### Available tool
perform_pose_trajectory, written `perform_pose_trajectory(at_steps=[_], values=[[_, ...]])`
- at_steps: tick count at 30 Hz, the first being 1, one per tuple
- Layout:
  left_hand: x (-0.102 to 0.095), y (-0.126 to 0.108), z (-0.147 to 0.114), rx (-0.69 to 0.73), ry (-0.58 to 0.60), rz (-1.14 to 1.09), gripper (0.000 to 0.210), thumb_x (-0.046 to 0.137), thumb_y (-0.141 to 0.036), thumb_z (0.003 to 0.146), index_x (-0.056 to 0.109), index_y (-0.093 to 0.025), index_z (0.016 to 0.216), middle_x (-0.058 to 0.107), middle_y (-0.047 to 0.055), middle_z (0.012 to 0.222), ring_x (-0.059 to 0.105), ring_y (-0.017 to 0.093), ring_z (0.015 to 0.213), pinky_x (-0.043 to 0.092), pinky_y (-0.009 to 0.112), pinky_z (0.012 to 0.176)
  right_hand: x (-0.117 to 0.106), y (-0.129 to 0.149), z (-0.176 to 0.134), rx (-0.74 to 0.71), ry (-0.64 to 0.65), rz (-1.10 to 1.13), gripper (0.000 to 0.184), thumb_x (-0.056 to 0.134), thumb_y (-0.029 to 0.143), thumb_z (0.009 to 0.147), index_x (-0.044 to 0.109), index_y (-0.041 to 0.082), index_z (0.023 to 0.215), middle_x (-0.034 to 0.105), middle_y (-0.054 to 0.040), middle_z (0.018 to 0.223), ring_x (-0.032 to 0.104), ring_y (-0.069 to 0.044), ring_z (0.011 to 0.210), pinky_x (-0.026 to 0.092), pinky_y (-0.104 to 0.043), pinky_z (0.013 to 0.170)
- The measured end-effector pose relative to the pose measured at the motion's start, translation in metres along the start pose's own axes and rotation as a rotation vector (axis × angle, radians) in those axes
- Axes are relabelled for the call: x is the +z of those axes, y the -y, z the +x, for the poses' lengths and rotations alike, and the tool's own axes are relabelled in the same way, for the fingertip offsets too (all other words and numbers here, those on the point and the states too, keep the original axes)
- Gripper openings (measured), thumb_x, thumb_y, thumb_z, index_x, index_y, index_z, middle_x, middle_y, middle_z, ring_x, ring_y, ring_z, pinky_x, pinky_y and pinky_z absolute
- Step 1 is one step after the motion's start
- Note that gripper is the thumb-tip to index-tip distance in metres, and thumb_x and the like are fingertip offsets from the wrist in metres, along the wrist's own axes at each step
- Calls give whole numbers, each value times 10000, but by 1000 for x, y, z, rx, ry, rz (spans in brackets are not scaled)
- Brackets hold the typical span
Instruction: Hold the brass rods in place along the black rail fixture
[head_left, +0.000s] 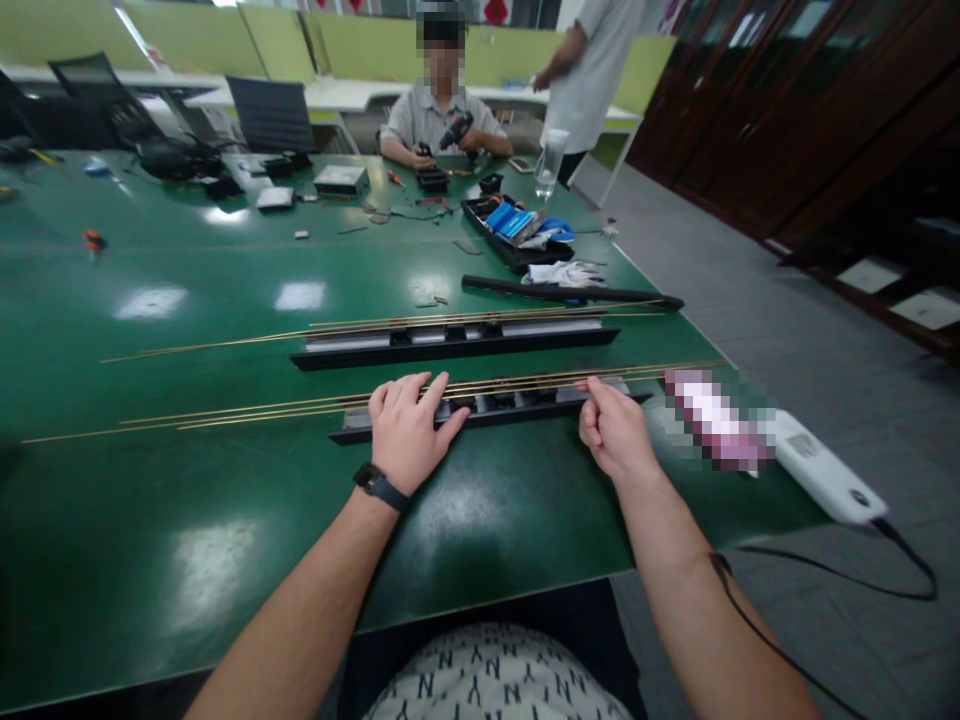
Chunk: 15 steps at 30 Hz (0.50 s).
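A long black channel-shaped rail (517,409) lies across the near part of the green table, with black blocks set along its inside. Several long, thin brass-coloured rods (247,411) run lengthwise over it and stick out well past its left end. My left hand (409,425) rests across the left part of the rail, its fingers spread over the rods and its thumb near the front edge. Toward the rail's right end, my right hand (616,428) has its fingers curled, with thumb and forefinger pinched at a rod. The fingertips partly hide the contact.
Behind lies a second black rail (457,348) with rods on it. Farther back are a black bar (570,291), gloves (562,273) and a black tray (517,262). A white power strip (829,468) sits at the right edge. Across the table, a person (442,125) holds a drill.
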<state>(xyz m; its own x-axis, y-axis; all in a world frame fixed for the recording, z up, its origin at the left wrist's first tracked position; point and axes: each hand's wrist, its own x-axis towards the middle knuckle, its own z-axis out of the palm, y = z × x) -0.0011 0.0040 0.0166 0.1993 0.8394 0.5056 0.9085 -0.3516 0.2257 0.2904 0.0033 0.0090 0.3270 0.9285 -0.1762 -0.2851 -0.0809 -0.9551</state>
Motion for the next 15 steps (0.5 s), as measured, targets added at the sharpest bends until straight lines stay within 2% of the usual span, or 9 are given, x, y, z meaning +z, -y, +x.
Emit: perform_pose_trajectory(at_steps=[9,15], values=[[-1,-2,1,-3,2,6,475,628,-529,975,664,-249,1357,693,132,1330,612,323,1249,356,528,1099,0,0,0,10,0,-4,431,857,548,790,690,169,906,483,78,447,322,-42,278,222,-152,273],[-1,-1,1,16,10,10,496,614,-532,979,664,-220,1361,688,143,1327,606,328,1251,370,518,1101,9,-4,-2,14,68,-73,452,845,579,792,688,168,895,486,70,435,318,-53,275,214,-166,270]])
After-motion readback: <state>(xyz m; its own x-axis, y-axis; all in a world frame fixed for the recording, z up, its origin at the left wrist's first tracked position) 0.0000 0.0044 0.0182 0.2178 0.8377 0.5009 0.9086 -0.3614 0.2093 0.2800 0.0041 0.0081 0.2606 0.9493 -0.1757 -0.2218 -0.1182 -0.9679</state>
